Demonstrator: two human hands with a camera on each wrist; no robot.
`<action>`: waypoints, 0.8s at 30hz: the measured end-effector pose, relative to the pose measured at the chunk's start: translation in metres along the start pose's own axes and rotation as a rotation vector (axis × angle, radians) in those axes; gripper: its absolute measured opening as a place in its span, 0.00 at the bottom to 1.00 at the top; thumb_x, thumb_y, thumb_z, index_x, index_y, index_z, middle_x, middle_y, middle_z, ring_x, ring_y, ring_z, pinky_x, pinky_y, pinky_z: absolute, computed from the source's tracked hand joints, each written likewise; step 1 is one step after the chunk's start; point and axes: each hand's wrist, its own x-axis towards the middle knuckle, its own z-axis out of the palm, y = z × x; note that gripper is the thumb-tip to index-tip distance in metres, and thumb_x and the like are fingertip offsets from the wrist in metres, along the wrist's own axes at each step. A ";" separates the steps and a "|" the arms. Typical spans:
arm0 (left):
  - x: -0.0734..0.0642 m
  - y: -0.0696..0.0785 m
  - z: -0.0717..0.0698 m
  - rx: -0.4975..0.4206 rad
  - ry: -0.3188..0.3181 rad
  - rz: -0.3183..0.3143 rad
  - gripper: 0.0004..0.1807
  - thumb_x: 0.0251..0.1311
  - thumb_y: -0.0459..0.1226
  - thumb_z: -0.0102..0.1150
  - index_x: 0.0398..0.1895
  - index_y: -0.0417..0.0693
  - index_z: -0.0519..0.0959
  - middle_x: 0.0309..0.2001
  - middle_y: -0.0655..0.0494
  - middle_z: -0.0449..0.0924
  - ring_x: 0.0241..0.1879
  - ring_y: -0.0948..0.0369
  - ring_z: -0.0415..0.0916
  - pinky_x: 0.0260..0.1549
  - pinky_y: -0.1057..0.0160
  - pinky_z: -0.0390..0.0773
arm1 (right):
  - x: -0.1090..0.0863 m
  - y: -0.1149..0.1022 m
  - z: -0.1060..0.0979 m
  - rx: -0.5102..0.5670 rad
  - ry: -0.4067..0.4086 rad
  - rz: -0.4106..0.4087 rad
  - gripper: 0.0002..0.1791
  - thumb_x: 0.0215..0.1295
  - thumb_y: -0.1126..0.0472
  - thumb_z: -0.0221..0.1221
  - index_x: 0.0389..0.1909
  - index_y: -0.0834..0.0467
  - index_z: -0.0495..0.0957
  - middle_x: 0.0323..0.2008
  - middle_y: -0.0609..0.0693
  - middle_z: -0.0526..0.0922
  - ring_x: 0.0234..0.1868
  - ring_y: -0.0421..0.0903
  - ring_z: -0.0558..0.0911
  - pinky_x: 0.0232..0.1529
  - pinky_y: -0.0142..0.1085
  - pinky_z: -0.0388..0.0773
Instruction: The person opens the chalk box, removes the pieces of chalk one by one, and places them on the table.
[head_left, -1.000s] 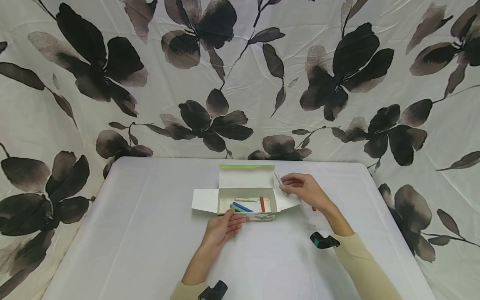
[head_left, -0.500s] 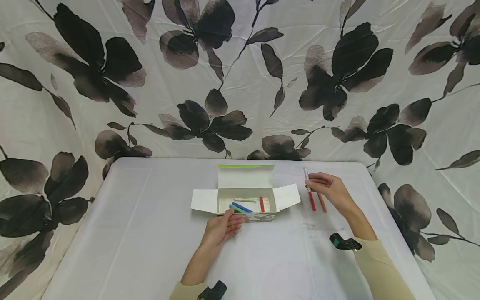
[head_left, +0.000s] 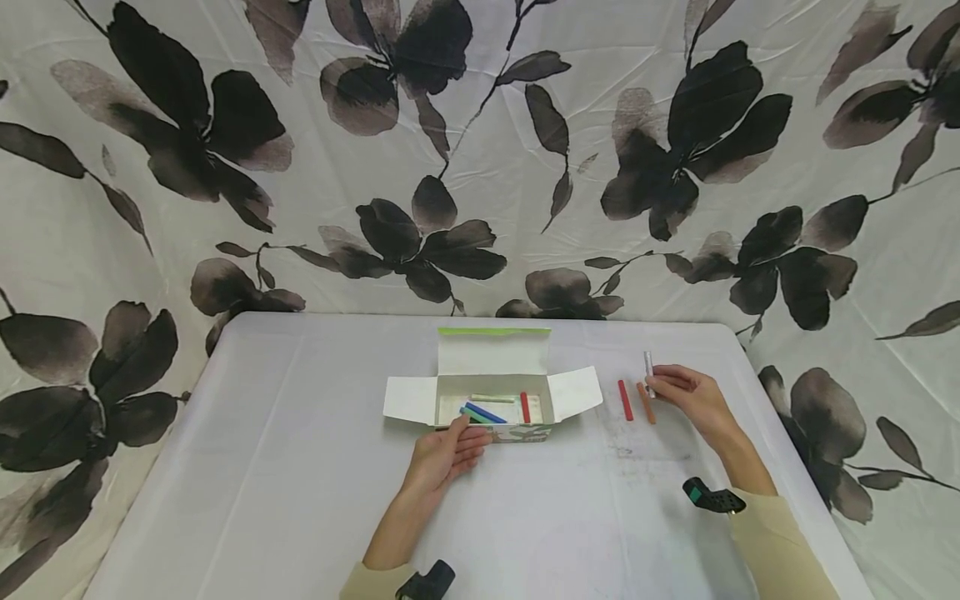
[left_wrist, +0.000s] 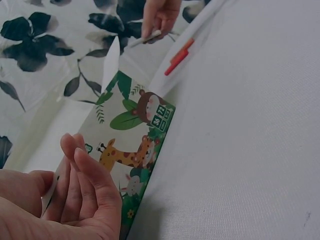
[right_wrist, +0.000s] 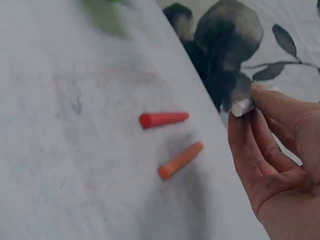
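Note:
My right hand (head_left: 697,404) pinches a white crayon (head_left: 648,371) between thumb and fingertips, held just above the table at the right. In the right wrist view its round end (right_wrist: 241,108) pokes out past the fingers. Left of that hand, a red crayon (head_left: 626,400) and an orange crayon (head_left: 646,403) lie side by side. My left hand (head_left: 444,462) grips the front wall of an open cardboard box (head_left: 536,433), thumb inside and fingers outside. Inside the box lie a blue crayon (head_left: 486,414), a second red crayon (head_left: 525,407) and several green ones.
The box's lid (head_left: 493,354) stands up at the back, and its side flaps (head_left: 576,391) spread outward. Faint smudges mark the white table (head_left: 300,467) near the loose crayons. Behind the table hangs a floral cloth (head_left: 525,167).
My right hand has carried the white crayon rightward from the box's right flap, past the red and orange crayons. The left hand has stayed on the box.

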 end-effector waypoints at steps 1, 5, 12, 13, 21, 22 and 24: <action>0.000 0.000 0.000 -0.001 0.001 -0.002 0.26 0.78 0.48 0.53 0.51 0.29 0.81 0.43 0.47 0.89 0.37 0.64 0.85 0.36 0.69 0.83 | 0.000 0.004 -0.001 -0.010 0.010 0.013 0.35 0.70 0.48 0.66 0.67 0.69 0.72 0.47 0.44 0.87 0.45 0.33 0.84 0.52 0.30 0.81; 0.001 -0.001 0.000 0.001 -0.001 0.001 0.26 0.78 0.48 0.53 0.51 0.29 0.81 0.43 0.47 0.89 0.37 0.64 0.85 0.36 0.69 0.83 | -0.003 0.016 -0.006 -0.035 0.039 0.062 0.36 0.70 0.46 0.66 0.68 0.68 0.71 0.46 0.42 0.87 0.45 0.32 0.84 0.50 0.25 0.80; 0.002 -0.002 -0.001 0.007 0.007 -0.001 0.25 0.77 0.48 0.54 0.50 0.30 0.82 0.44 0.47 0.89 0.39 0.62 0.86 0.36 0.70 0.83 | -0.006 0.034 -0.011 -0.118 0.075 0.102 0.35 0.71 0.46 0.65 0.67 0.67 0.73 0.47 0.46 0.88 0.41 0.27 0.81 0.44 0.20 0.74; 0.003 -0.002 -0.001 0.007 0.008 -0.002 0.25 0.77 0.48 0.54 0.50 0.30 0.82 0.43 0.47 0.89 0.39 0.62 0.86 0.36 0.70 0.83 | -0.006 0.036 -0.011 -0.135 0.079 0.101 0.35 0.71 0.46 0.65 0.66 0.67 0.73 0.47 0.47 0.88 0.40 0.26 0.81 0.43 0.19 0.74; 0.004 -0.003 -0.001 0.016 0.011 -0.009 0.25 0.77 0.47 0.53 0.50 0.30 0.82 0.43 0.47 0.89 0.40 0.61 0.86 0.37 0.69 0.84 | -0.005 0.046 -0.008 -0.268 0.116 0.018 0.26 0.71 0.53 0.66 0.59 0.70 0.78 0.44 0.56 0.89 0.37 0.29 0.81 0.39 0.21 0.74; 0.004 -0.003 -0.001 0.017 0.009 -0.007 0.25 0.78 0.47 0.53 0.50 0.30 0.82 0.43 0.47 0.89 0.40 0.61 0.86 0.37 0.69 0.84 | -0.004 0.045 -0.007 -0.291 0.124 0.008 0.25 0.70 0.54 0.67 0.57 0.70 0.79 0.43 0.57 0.89 0.36 0.30 0.81 0.38 0.22 0.74; 0.004 -0.003 -0.001 0.019 0.008 -0.006 0.25 0.78 0.48 0.53 0.50 0.30 0.82 0.44 0.47 0.89 0.40 0.61 0.86 0.37 0.69 0.84 | -0.004 0.044 -0.005 -0.342 0.147 -0.009 0.23 0.69 0.56 0.68 0.54 0.70 0.81 0.41 0.58 0.89 0.35 0.32 0.81 0.36 0.23 0.74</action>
